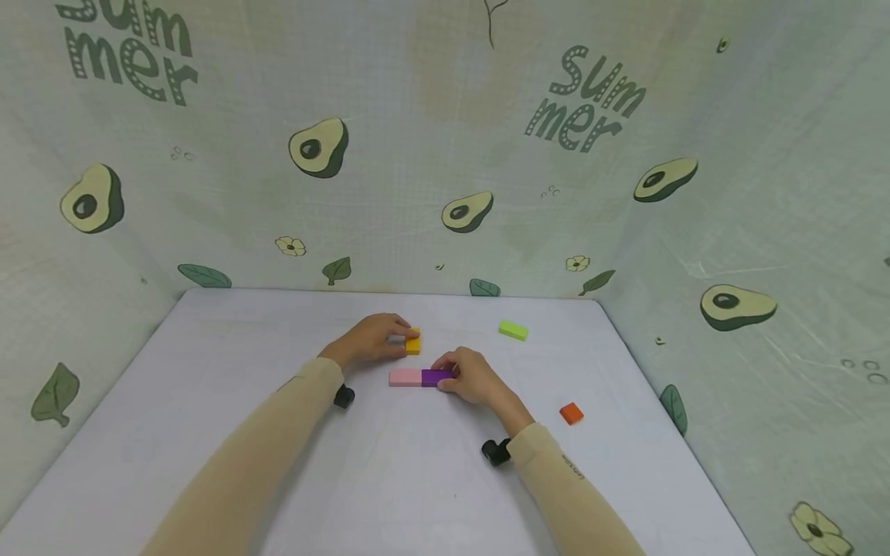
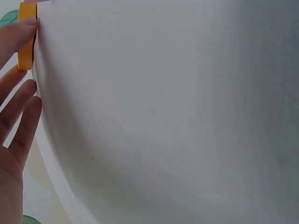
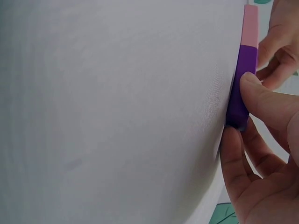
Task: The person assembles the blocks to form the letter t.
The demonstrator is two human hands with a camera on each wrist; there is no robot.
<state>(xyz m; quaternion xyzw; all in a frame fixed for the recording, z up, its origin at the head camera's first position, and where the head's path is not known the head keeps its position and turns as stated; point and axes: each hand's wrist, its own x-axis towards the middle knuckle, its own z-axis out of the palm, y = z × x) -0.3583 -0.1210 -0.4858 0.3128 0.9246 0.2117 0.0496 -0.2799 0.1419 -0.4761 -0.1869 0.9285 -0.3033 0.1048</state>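
Observation:
My left hand (image 1: 375, 337) pinches a yellow-orange block (image 1: 413, 345) between thumb and fingers, just beyond a row of two blocks. In the left wrist view this block (image 2: 25, 56) shows at the upper left edge with the thumb on its face. The row is a pink block (image 1: 405, 378) and a purple block (image 1: 429, 378), lying end to end and touching. My right hand (image 1: 477, 378) grips the purple block at its right end. In the right wrist view, thumb and fingers hold the purple block (image 3: 249, 58), with the pink block (image 3: 250, 25) beyond it.
A lime green block (image 1: 513, 330) lies at the back right of the white table (image 1: 403, 479). An orange-red block (image 1: 572, 414) lies to the right of my right hand. A patterned cloth (image 1: 389, 232) hangs behind and beside the table.

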